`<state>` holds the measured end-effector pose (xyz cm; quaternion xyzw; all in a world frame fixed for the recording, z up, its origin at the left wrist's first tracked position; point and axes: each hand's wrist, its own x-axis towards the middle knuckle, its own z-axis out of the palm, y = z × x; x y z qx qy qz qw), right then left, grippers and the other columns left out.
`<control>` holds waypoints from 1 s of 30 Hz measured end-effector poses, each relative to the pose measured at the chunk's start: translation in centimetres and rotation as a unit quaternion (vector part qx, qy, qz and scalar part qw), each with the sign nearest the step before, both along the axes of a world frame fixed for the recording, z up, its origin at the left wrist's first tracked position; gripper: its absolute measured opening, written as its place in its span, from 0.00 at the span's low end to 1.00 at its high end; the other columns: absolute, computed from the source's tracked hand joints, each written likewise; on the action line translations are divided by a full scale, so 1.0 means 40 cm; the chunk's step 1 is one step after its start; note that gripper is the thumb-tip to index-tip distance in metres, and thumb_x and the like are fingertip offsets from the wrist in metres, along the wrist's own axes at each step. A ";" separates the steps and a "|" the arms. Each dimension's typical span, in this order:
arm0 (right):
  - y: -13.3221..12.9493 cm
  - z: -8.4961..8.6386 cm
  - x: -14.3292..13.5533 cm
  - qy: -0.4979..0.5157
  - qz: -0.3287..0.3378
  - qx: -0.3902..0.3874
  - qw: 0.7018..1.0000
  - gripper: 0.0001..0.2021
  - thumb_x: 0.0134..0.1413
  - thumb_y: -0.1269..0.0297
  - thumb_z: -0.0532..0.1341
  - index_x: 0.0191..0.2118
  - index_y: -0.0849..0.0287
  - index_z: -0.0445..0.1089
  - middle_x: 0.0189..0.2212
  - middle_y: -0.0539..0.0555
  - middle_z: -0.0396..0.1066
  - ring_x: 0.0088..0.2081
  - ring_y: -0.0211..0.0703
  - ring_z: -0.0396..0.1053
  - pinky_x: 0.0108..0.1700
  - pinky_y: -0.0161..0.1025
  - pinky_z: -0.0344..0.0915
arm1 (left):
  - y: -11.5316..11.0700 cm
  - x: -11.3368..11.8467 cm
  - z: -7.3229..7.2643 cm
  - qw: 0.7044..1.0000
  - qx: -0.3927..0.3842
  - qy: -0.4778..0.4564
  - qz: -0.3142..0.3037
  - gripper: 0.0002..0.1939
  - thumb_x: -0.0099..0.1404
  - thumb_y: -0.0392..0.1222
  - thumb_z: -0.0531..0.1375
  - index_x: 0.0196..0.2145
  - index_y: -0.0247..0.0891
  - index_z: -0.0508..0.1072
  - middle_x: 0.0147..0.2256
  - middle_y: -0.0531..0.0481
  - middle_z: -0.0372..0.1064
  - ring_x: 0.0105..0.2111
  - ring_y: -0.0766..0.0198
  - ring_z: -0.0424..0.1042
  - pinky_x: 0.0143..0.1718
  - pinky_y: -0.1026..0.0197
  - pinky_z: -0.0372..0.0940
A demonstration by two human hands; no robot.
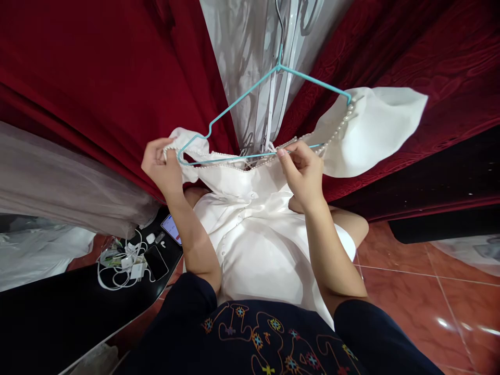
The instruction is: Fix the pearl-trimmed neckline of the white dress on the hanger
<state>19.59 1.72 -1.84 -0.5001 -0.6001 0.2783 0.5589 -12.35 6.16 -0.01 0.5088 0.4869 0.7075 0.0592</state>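
A white dress with pearl trim along its neckline lies across my lap, its bodice raised on a light-blue hanger. My left hand is closed on the pearl-edged sleeve at the hanger's left end. With thumb and fingers together, my right hand pinches the beaded neckline close to the hanger's lower bar. On the right, the puffed sleeve hangs from the hanger's end, pearls along its edge. The metal hook points up at the top; what it hangs from is out of view.
Red curtains hang on both sides, with sheer white fabric between them. At left, a black bench carries tangled white cables, a dark phone and a lit phone. Red tiles cover the floor.
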 end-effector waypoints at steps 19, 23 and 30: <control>-0.013 0.038 0.009 0.002 -0.177 0.151 0.972 0.14 0.67 0.48 0.66 0.47 0.53 0.77 0.32 0.51 0.67 0.32 0.39 0.66 0.36 0.41 0.66 | -0.132 0.310 0.002 0.915 -0.093 -0.089 -0.382 0.16 0.74 0.58 0.64 0.41 0.44 0.83 0.48 0.46 0.86 0.56 0.50 0.82 0.60 0.48 0.74; 0.031 0.067 0.091 -0.110 -0.240 0.215 0.940 0.24 0.63 0.49 0.69 0.60 0.54 0.74 0.55 0.60 0.73 0.60 0.56 0.71 0.61 0.56 0.69 | -0.125 0.289 0.004 0.934 -0.081 -0.108 -0.331 0.19 0.73 0.61 0.63 0.39 0.43 0.82 0.40 0.47 0.85 0.46 0.53 0.84 0.54 0.51 0.74; 0.118 0.106 0.205 -0.090 -0.177 0.149 0.969 0.11 0.66 0.67 0.62 0.43 0.61 0.83 0.38 0.59 0.83 0.39 0.44 0.80 0.43 0.44 0.72 | -0.129 0.274 0.020 0.944 -0.076 -0.100 -0.305 0.20 0.73 0.62 0.63 0.38 0.43 0.80 0.36 0.49 0.84 0.42 0.54 0.83 0.51 0.52 0.75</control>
